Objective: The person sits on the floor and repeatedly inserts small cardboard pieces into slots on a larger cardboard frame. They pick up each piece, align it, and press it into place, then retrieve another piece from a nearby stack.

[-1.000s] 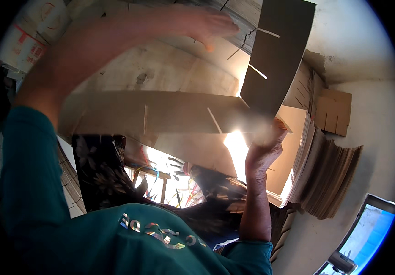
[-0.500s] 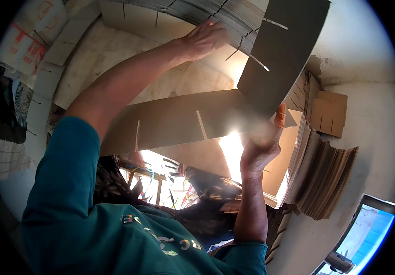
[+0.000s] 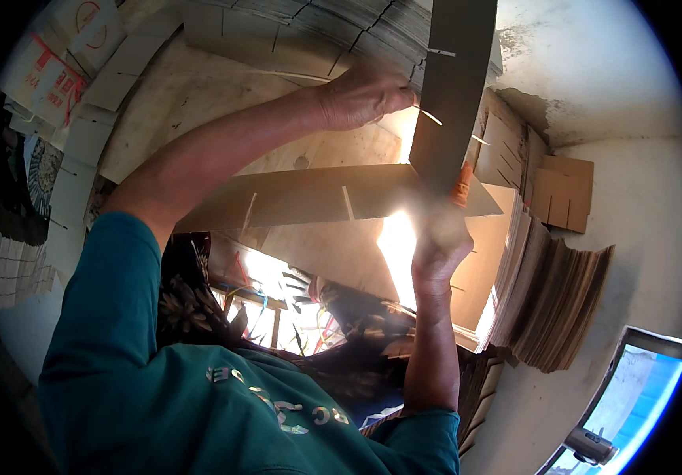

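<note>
My right hand (image 3: pixel 440 241) grips two slotted cardboard strips where they meet. Glare blurs its fingers, and an orange wrap covers its thumb. One grey-brown strip (image 3: pixel 456 87) stands upward from this hand; the other slotted strip (image 3: pixel 293 194) reaches left, beneath my left forearm. My left hand (image 3: pixel 369 96) is closed, its fingertips at the upright strip's left edge beside a slot. A thin pale edge (image 3: pixel 293 76) runs into this hand, seemingly another cardboard strip seen edge-on; its grip is partly hidden.
Stacked grey slotted strips (image 3: pixel 349 24) lie along the far side of a pale wooden board (image 3: pixel 206 103). On the right, a thick cardboard stack (image 3: pixel 558 305) leans near the wall. A printed carton (image 3: pixel 48 83) sits at far left. Bright light comes from below the board.
My left hand has come from the far stack rightward and nearer, to the upright strip's edge. The upright strip has turned and looks narrower. My right hand has kept its hold.
</note>
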`<state>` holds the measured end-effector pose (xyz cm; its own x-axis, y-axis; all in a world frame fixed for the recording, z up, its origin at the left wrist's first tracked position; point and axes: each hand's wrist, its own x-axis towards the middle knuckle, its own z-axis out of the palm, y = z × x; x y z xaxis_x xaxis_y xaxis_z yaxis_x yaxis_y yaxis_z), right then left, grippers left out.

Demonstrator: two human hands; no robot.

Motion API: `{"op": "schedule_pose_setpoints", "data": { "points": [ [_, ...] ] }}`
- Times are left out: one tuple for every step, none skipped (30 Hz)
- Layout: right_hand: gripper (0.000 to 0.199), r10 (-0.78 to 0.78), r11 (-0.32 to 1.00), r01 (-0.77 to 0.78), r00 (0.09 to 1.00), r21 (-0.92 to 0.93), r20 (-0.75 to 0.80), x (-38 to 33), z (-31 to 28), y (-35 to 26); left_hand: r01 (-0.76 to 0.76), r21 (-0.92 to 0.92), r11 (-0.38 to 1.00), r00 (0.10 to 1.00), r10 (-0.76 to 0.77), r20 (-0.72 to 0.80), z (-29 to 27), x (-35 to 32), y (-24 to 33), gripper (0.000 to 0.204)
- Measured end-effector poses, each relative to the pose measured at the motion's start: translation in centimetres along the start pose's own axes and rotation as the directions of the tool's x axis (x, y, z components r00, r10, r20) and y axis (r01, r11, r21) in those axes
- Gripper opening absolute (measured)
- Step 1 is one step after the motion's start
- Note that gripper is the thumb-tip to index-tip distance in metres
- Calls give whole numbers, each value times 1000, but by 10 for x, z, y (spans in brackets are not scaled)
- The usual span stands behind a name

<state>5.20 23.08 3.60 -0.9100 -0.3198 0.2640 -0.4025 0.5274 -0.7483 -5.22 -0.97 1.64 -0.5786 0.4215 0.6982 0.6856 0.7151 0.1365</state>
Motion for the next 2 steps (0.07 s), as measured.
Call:
{"op": "schedule_pose_setpoints", "data": {
  "points": [
    [58,8,993,-6,1000,-116,18,1,-2,-5,-3,4,1000,1000,3,2,-3,1,3,13],
    [58,7,993,-5,1000,-116,18,0,-3,-6,-6,7,1000,1000,6,5,-6,1,6,17]
  ]
}}
